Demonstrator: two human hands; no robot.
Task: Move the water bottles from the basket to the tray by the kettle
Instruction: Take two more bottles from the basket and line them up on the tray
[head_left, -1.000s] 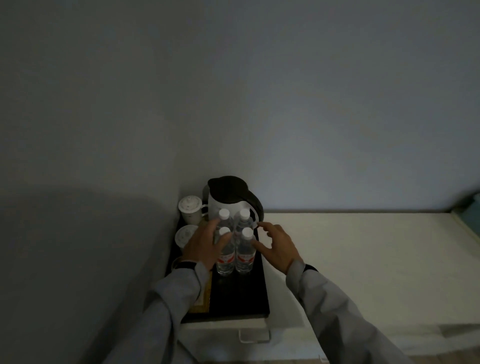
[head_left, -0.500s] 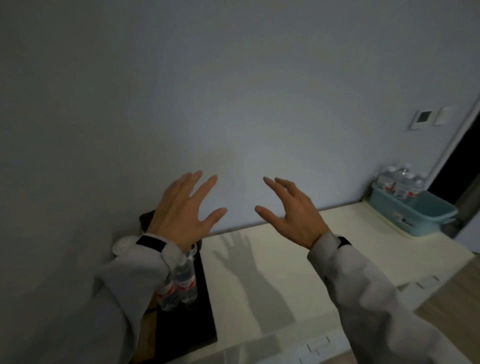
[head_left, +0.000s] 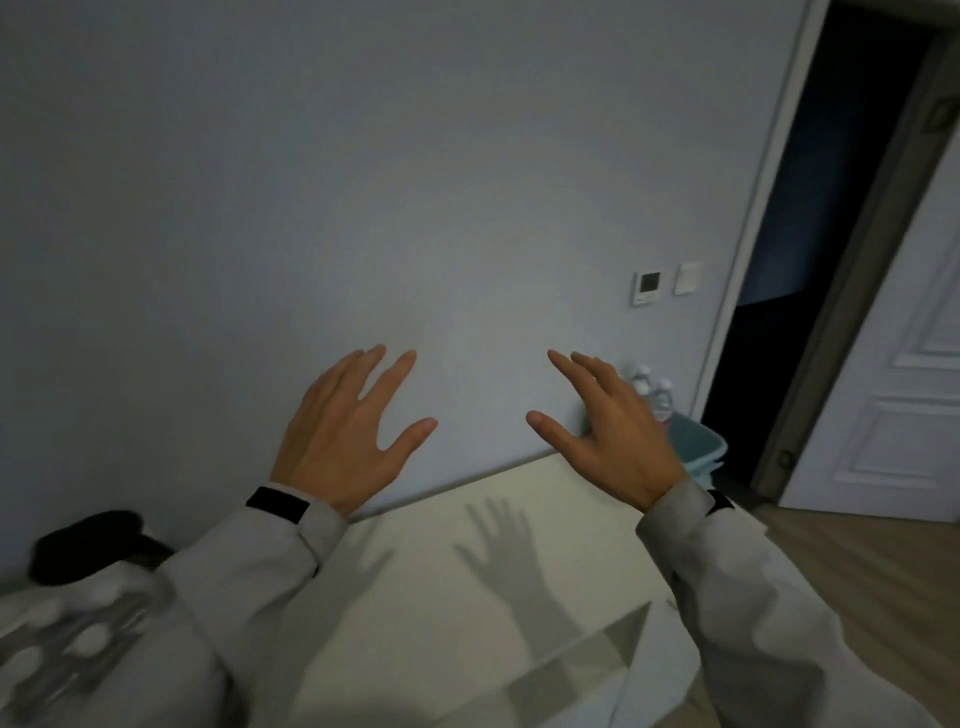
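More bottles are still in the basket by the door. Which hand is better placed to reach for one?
Probably the right hand. It is open and empty, nearer the blue basket and its water bottles at the counter's far right. The left hand, also open and empty, hangs farther left, toward the kettle.

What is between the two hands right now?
Nothing. In the head view the left hand and right hand are open, with only bare wall behind the gap.
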